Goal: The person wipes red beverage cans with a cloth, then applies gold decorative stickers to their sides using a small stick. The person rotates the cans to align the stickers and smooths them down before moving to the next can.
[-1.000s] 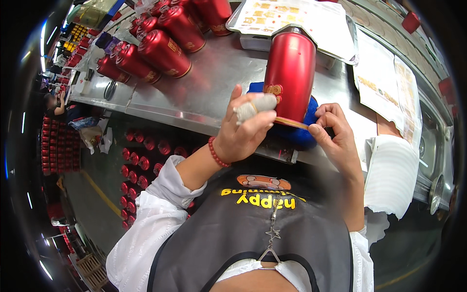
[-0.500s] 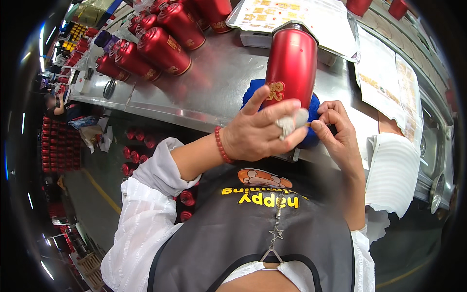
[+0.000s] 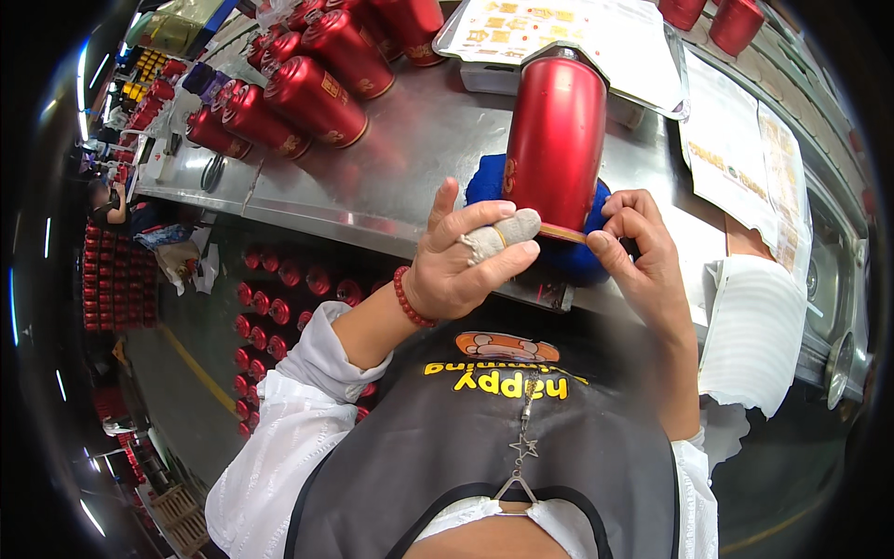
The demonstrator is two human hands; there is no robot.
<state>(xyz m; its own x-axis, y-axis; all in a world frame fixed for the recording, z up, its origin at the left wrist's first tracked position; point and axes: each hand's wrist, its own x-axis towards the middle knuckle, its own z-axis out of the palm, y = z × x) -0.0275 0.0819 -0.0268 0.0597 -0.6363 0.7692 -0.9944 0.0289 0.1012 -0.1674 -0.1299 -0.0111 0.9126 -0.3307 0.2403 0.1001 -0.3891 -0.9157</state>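
A shiny red bottle [image 3: 559,135] lies on a blue cloth pad [image 3: 489,182], its base toward me and a dark cap end away. Around the base edge runs a thin gold strip [image 3: 563,233]. My left hand [image 3: 466,252] is at the base's left side, fingers apart and the first finger raised. One of its fingers wears a pale cloth finger cover [image 3: 503,235], and the fingertips are by the base. My right hand [image 3: 643,247] is at the base's right side, thumb and curled fingers closed at the strip's end.
Several red bottles [image 3: 317,102] stand at the left of the metal table [image 3: 410,177]. A tray with printed sheets [image 3: 531,28] is behind the bottle. More sheets [image 3: 745,158] and a stack of white foam sheets [image 3: 754,326] are at the right. Red bottles [image 3: 279,312] stand below on the left.
My left hand has moved left and slightly down off the bottle's face. The bottle has turned, its gold emblem shifting left mostly out of sight. The right hand has barely moved.
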